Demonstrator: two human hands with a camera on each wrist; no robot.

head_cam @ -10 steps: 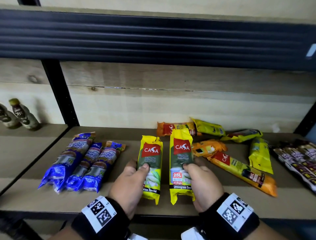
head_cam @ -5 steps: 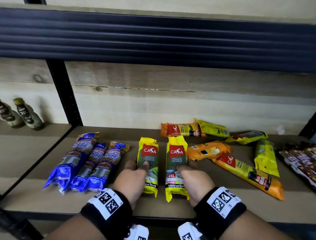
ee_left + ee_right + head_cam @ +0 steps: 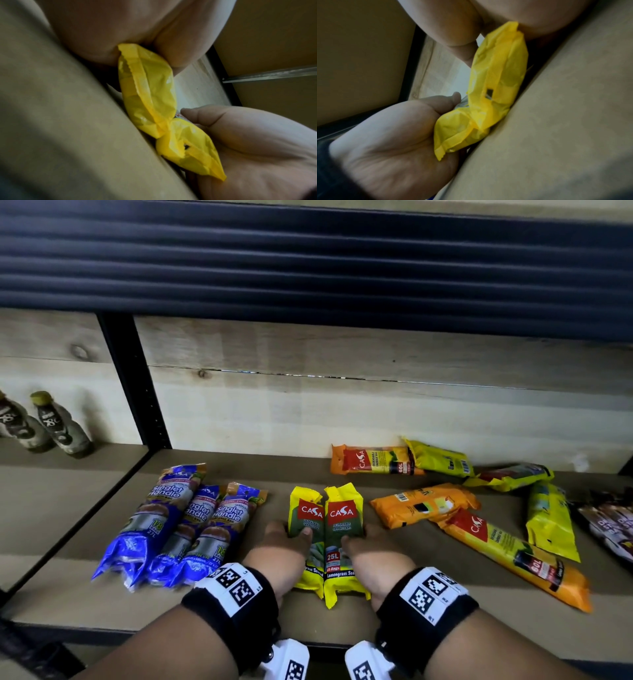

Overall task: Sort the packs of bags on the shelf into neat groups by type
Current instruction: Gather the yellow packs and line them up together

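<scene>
Two yellow packs lie side by side and touching at the middle of the wooden shelf. My left hand grips the left yellow pack, thumb on top and fingers along its outer side. My right hand grips the right yellow pack the same way. The left wrist view shows the left pack's end under my palm. In the right wrist view the right pack's end is under my right hand. Three blue packs lie in a row just to the left.
Orange packs and more yellow packs lie scattered to the right. Dark packs sit at the far right edge. A black upright post divides off the left bay, where two bottles stand.
Both hands have pushed the two yellow packs inward. The gap between the packs has closed and they now touch along their length.
</scene>
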